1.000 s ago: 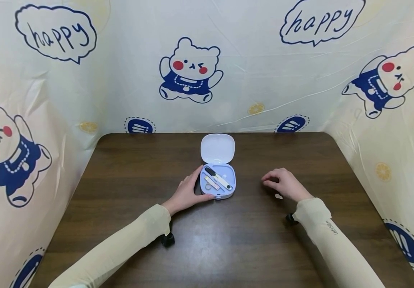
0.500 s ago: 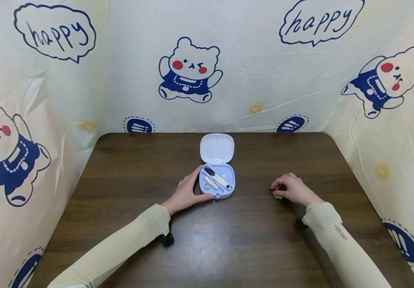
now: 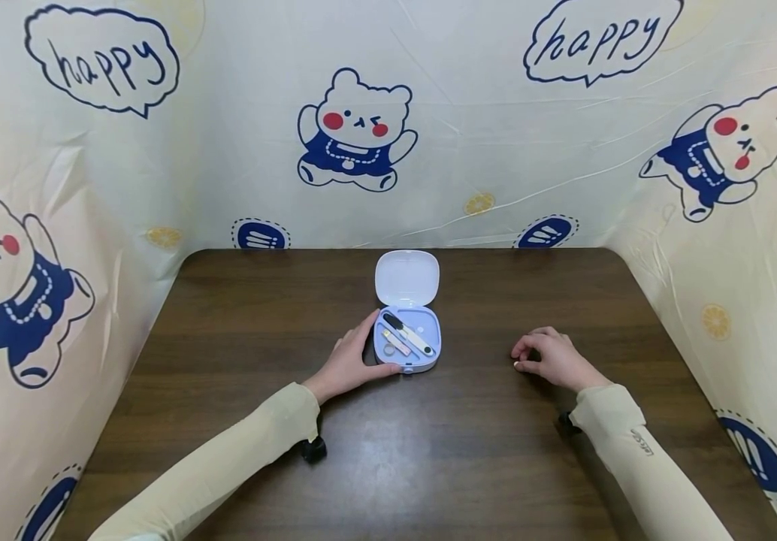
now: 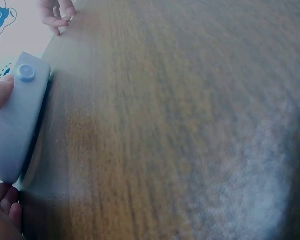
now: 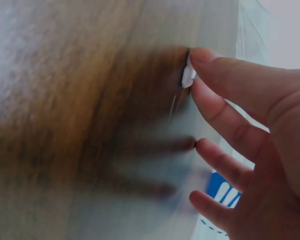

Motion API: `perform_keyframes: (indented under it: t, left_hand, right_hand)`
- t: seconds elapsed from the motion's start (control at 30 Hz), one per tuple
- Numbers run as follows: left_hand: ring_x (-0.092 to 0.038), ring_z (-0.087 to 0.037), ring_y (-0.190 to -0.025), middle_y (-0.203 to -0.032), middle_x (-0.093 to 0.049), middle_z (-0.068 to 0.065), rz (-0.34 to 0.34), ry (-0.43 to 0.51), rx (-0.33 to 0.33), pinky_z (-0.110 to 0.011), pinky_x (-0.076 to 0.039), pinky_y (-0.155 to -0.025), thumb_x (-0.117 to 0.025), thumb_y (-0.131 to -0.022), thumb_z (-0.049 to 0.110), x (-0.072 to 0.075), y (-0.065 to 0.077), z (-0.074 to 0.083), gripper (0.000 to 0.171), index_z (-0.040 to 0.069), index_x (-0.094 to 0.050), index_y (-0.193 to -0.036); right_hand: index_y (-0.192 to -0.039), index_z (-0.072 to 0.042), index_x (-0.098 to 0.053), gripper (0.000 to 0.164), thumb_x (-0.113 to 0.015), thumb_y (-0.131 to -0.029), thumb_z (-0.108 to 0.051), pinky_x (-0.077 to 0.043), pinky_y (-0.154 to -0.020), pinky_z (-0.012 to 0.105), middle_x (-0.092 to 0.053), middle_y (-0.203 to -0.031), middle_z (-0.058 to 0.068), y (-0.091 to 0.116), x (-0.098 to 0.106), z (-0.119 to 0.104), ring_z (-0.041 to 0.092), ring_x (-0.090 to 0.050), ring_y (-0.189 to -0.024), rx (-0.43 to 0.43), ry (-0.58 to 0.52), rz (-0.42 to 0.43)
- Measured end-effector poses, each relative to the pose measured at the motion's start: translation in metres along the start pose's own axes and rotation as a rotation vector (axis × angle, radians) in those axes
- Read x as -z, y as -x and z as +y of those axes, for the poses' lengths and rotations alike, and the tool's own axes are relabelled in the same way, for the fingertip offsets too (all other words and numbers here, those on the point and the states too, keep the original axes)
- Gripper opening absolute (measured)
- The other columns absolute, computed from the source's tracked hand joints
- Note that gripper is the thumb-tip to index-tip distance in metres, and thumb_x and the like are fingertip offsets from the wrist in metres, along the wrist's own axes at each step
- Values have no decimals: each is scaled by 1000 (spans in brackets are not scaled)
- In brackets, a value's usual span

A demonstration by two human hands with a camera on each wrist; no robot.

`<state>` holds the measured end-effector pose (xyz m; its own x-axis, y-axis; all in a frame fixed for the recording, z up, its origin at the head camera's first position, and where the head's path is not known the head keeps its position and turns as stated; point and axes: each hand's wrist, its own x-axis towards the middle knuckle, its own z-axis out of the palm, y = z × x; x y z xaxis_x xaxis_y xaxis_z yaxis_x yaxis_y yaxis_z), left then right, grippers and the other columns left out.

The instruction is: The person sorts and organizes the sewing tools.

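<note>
A small light-blue case (image 3: pixel 432 338) stands on the table with its white lid (image 3: pixel 407 279) raised. Inside lie a black-and-white tool (image 3: pixel 414 336), a slim pink-and-white piece (image 3: pixel 397 343) and a small ring-shaped item (image 3: pixel 389 349). My left hand (image 3: pixel 346 366) holds the case from its left, thumb at the front near the round button (image 4: pixel 26 72). Off to the right, my right hand (image 3: pixel 554 359) is low at the table. Its thumb and index finger pinch a small flat white piece (image 5: pixel 188 75); two thin lines show beside it, whose nature I cannot tell.
The brown wooden table (image 3: pixel 388 466) reaches back to a cloth (image 3: pixel 470 135) printed with bears, which hangs behind and along both sides. A black wrist device (image 3: pixel 314 449) sits under the left cuff, and another (image 3: pixel 567 422) under the right.
My right hand has shifted right and slightly down to the small white piece that lay on the table, and now pinches it. The left hand and the case have stayed put.
</note>
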<state>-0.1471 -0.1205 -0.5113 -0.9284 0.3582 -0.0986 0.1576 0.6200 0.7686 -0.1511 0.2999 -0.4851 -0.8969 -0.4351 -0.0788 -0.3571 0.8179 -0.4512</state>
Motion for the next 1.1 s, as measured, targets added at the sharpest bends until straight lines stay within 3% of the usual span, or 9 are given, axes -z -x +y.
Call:
perform_keyframes:
  t: [0.47, 0.93, 1.1]
  left_hand:
    - [-32, -32, -152, -170, -29, -4, 4, 12, -4, -59, -20, -122, -83, -82, 59, 1, 0, 1, 116, 19, -16, -168]
    - [-33, -32, -151, -169, -30, -4, 10, 8, -15, -59, -21, -121, -83, -82, 60, 1, -1, 0, 116, 20, -16, -168]
    - [-33, -32, -151, -169, -31, -5, 6, 0, -11, -59, -22, -121, -83, -82, 60, 1, -1, -1, 116, 19, -17, -168]
  right_hand:
    - [-86, -19, -74, 10, -81, -90, -15, -33, -98, 65, -69, -86, -7, 0, -2, -2, 36, -54, -113, -36, 53, 26]
    - [-83, -19, -71, 14, -80, -92, -15, -30, -100, 65, -67, -83, -7, -2, -1, -6, 36, -53, -112, -79, 6, 23]
    - [-91, -16, -77, 4, -77, -95, -16, -32, -101, 65, -70, -88, -5, -3, 1, -9, 33, -54, -108, -59, -22, 24]
